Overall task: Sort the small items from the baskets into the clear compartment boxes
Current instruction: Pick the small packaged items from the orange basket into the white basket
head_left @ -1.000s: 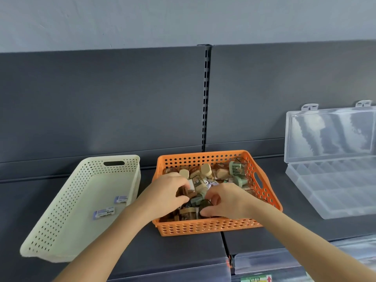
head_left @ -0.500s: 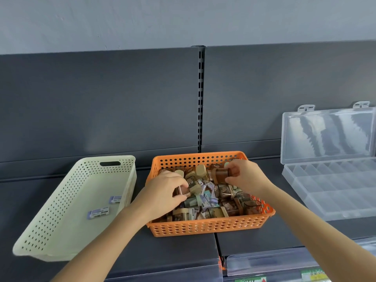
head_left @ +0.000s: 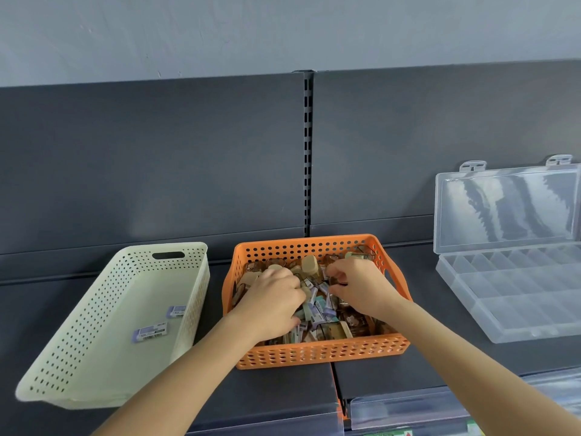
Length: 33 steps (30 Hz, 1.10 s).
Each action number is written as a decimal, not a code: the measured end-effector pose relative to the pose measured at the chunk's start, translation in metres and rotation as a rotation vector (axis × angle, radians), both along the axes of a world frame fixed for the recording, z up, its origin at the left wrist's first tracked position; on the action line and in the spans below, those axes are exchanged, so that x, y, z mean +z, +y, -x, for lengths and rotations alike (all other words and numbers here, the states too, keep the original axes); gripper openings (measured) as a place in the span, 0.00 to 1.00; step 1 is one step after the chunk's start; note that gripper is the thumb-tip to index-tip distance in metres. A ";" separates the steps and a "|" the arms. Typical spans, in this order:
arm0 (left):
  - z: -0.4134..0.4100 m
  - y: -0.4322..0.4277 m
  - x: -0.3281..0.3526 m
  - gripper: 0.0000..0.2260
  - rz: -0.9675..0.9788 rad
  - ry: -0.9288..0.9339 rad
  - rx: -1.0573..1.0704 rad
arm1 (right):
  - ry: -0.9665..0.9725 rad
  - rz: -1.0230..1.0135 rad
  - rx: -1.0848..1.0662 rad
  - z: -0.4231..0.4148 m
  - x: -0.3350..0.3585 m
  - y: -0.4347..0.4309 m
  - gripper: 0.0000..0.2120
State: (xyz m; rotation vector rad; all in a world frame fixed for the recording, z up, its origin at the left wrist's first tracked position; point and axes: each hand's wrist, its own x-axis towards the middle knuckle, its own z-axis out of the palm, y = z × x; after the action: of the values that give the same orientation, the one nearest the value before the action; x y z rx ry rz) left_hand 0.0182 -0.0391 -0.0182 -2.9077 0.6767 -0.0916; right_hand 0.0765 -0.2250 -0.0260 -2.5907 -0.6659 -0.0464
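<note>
Two hands reach into the orange basket (head_left: 317, 354), which sits mid-shelf (head_left: 276, 394) near the front edge. The left hand (head_left: 270, 305) digs curled fingers into the heap of small items (head_left: 317, 313); whether it grips one I cannot tell. The right hand (head_left: 361, 287) pinches a small brown item (head_left: 339, 280) between thumb and fingertips. Toward the shelf's left edge, the cream basket (head_left: 94, 357) holds two lilac packets (head_left: 150, 332). At the right edge sits the clear compartment box (head_left: 509, 297), its lid (head_left: 503, 209) raised.
</note>
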 end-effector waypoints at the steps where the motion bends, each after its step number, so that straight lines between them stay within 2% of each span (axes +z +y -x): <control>1: -0.002 -0.002 -0.001 0.17 -0.030 -0.001 0.003 | 0.010 -0.010 -0.003 0.000 -0.001 -0.001 0.13; 5: -0.005 -0.008 -0.003 0.16 -0.097 -0.025 -0.004 | 0.017 -0.019 -0.014 0.001 -0.004 -0.002 0.12; 10: -0.007 0.002 0.003 0.17 0.099 -0.047 0.089 | 0.025 -0.030 -0.013 0.004 -0.005 0.000 0.11; 13: -0.010 0.012 0.010 0.15 0.230 -0.135 0.132 | 0.048 -0.027 -0.013 0.004 -0.007 0.002 0.10; 17: -0.017 0.026 0.013 0.12 0.222 -0.250 0.191 | 0.058 -0.016 0.004 0.007 -0.006 0.008 0.10; 19: -0.018 0.030 0.011 0.12 0.206 -0.204 0.211 | 0.072 0.018 0.012 0.009 -0.006 0.012 0.09; 24: -0.012 0.030 0.009 0.18 0.394 -0.124 0.122 | 0.131 0.150 0.019 0.015 -0.006 0.022 0.10; 28: -0.005 0.030 0.011 0.15 0.426 -0.124 0.055 | 0.138 0.282 0.003 0.019 -0.002 0.030 0.13; 33: -0.001 0.032 0.006 0.13 0.452 -0.059 0.081 | 0.148 0.485 0.001 0.026 0.006 0.044 0.15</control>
State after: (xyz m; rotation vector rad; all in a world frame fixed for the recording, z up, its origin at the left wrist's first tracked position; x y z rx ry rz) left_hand 0.0196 -0.0067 -0.0123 -3.3401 0.5910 -0.3636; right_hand 0.0500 -0.1805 -0.0204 -3.0140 -0.6904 0.3447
